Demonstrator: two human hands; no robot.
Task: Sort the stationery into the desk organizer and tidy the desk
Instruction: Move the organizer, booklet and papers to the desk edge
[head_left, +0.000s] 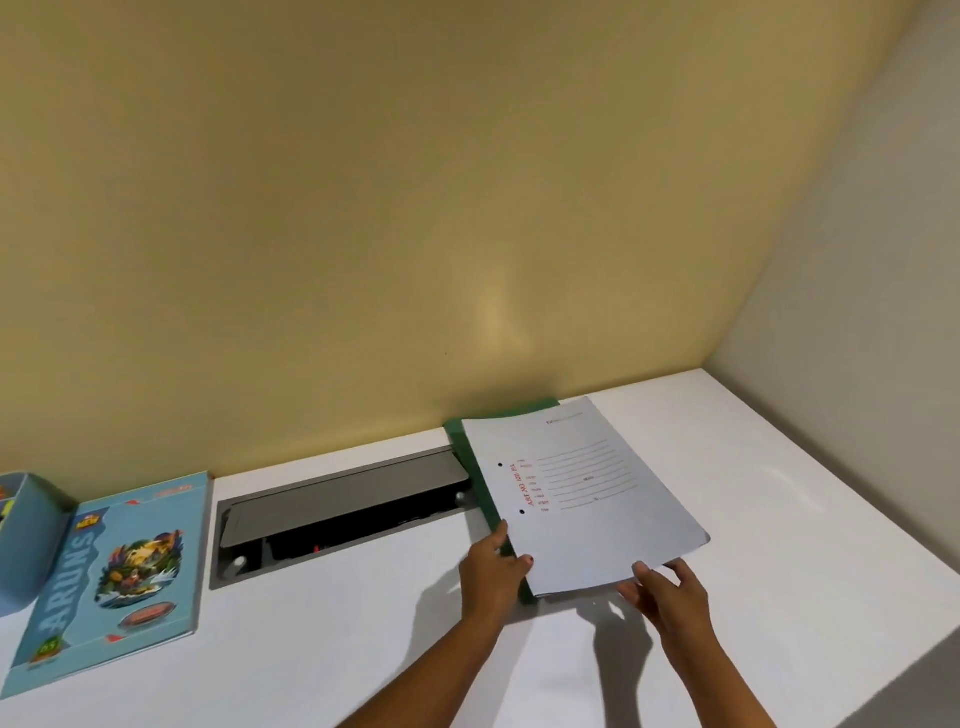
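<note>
Two hands are in view, both on one file: the left hand (493, 566) grips its left edge near the front, thumb lying on the pale cover and fingers curled against the green spine, while the right hand (670, 592) pinches the near right corner, thumb on top and fingers tucked under the sheet. The file (582, 493) lies aslant on the right half of the white desk (810, 519), its far corner up against the yellow wall (415, 234); the cover carries red print, ruled lines and two punched holes beside the spine. A shadow sits under its near edge, but whether that edge is off the desk I cannot tell. Just left of the file, touching or nearly so, one recessed cable hatch (343, 506) is sunk in the desktop; its grey lid is tilted, and the dark hollow under it shows a small red spot, nothing more that can be made out. Further left lies one blue notebook (114, 577), flat, picture cover up, just beside the hatch. At the left edge stands one blue desk organizer (28, 540), cut off by the frame and next to the notebook; scraps of yellow and orange show inside its rim, too little to name
</note>
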